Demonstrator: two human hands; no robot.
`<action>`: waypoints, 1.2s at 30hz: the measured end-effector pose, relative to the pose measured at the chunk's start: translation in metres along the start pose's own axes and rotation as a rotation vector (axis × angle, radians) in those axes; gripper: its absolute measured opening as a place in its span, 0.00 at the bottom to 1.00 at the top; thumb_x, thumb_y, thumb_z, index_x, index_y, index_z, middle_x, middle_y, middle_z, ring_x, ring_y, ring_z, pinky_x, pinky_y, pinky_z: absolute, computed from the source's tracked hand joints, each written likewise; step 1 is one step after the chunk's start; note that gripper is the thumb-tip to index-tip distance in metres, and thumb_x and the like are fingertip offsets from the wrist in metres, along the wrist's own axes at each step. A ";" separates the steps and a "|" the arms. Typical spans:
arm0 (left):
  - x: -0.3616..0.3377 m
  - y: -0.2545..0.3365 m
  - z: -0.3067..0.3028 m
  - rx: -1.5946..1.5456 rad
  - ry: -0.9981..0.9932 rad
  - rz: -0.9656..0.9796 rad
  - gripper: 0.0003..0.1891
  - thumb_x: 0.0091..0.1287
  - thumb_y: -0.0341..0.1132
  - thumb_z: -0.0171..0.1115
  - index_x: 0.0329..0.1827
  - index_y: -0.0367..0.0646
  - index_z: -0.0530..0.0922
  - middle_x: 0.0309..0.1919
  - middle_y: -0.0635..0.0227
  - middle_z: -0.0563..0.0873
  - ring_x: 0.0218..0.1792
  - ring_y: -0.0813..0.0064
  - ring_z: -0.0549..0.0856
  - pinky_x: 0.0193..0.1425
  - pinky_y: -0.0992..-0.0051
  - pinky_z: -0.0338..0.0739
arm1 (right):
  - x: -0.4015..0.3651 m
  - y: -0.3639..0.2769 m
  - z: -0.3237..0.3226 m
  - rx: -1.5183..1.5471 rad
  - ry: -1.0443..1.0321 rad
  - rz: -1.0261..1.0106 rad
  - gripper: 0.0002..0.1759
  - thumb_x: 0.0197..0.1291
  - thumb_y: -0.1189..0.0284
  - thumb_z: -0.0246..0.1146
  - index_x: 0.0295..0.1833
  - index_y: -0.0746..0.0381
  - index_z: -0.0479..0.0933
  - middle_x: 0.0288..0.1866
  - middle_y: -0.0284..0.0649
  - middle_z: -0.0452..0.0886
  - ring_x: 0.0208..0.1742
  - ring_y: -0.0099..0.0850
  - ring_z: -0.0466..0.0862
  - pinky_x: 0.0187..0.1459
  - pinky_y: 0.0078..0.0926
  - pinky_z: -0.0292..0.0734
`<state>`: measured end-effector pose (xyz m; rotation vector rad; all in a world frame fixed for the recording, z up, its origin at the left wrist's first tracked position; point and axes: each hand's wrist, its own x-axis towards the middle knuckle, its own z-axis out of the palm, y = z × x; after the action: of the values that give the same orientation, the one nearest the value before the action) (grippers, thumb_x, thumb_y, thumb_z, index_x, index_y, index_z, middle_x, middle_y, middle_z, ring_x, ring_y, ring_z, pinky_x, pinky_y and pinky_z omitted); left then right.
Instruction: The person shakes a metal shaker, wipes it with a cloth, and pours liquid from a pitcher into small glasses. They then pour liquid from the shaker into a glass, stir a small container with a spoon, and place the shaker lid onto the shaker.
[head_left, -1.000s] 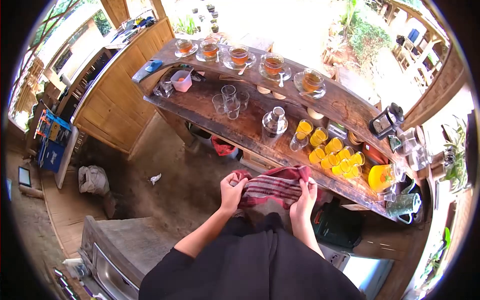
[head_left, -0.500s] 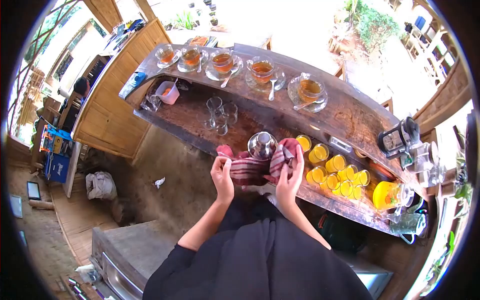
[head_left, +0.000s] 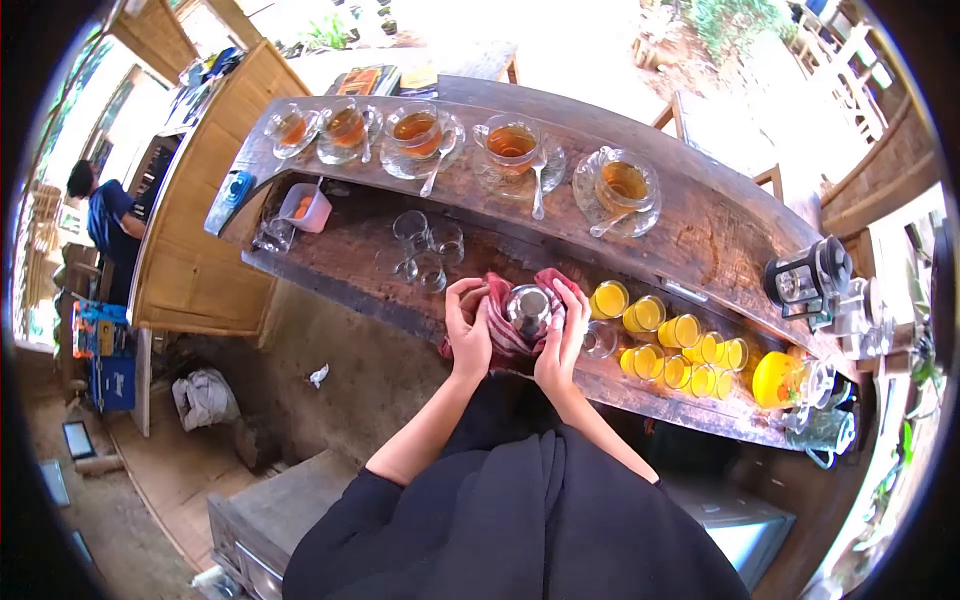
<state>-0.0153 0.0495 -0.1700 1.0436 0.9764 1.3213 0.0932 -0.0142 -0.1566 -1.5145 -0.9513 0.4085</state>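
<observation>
A shiny rounded metal vessel [head_left: 529, 308] sits between my hands at the front of the lower counter shelf. Around its sides is a red-and-white striped cloth [head_left: 508, 343]. My left hand [head_left: 468, 335] presses the cloth against the vessel's left side, fingers curled. On the other side, my right hand [head_left: 563, 340] cups the vessel with the cloth's other end in its fingers. Just right of that hand is a clear glass [head_left: 598, 340]. Beyond it are several glasses of orange drink [head_left: 680, 331].
Several glass cups of tea [head_left: 512, 142] on saucers with spoons line the upper counter [head_left: 700, 215]. Upturned clear glasses [head_left: 430, 240] and a pink-white tub [head_left: 306, 208] stand left. A French press [head_left: 808, 280] and a pitcher of orange drink [head_left: 778, 380] are right. A person [head_left: 108, 215] is far left.
My hands have moved closer together, bringing the spread cloth around the metal vessel. The view has shifted a little, and a person now shows at the far left.
</observation>
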 end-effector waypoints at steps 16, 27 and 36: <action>0.004 -0.028 -0.005 0.068 -0.445 0.057 0.33 0.78 0.54 0.32 0.60 0.32 0.75 0.58 0.55 0.80 0.62 0.63 0.77 0.70 0.65 0.65 | -0.024 0.009 0.044 0.268 0.396 0.228 0.29 0.75 0.55 0.40 0.59 0.69 0.71 0.56 0.46 0.79 0.59 0.35 0.78 0.64 0.33 0.69; 0.009 -0.038 -0.010 -0.002 -0.533 -0.048 0.38 0.76 0.63 0.31 0.62 0.34 0.73 0.59 0.56 0.78 0.62 0.63 0.77 0.71 0.63 0.66 | -0.045 0.036 0.067 0.593 0.606 0.427 0.30 0.77 0.54 0.33 0.63 0.65 0.69 0.61 0.43 0.76 0.66 0.34 0.74 0.70 0.34 0.64; 0.000 -0.083 -0.028 0.159 -0.507 -0.137 0.32 0.79 0.55 0.29 0.60 0.41 0.79 0.53 0.55 0.80 0.57 0.58 0.79 0.65 0.63 0.69 | -0.071 0.071 0.071 0.436 0.640 0.492 0.28 0.78 0.54 0.40 0.72 0.61 0.64 0.69 0.39 0.71 0.70 0.34 0.70 0.72 0.33 0.62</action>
<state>-0.0204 0.0523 -0.2571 1.3257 0.7552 0.8158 0.0215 -0.0156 -0.2563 -1.3282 0.0253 0.4058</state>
